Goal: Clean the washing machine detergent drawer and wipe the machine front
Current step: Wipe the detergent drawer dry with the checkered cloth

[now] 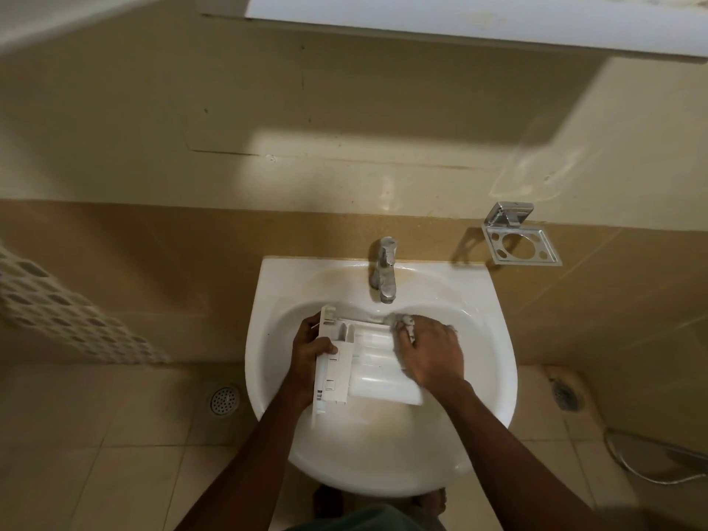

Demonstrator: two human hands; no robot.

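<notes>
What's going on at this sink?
A person is cleaning a white detergent drawer over the sink. The left hand grips the drawer's left end, while the right hand presses a small crumpled cloth against its far right corner, just below the tap. Whether water is running is unclear.

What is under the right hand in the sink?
Under the right hand a crumpled grey cloth pokes out ahead of it, on the white detergent drawer gripped by the left hand. The hand hides the rest of the cloth.
</notes>
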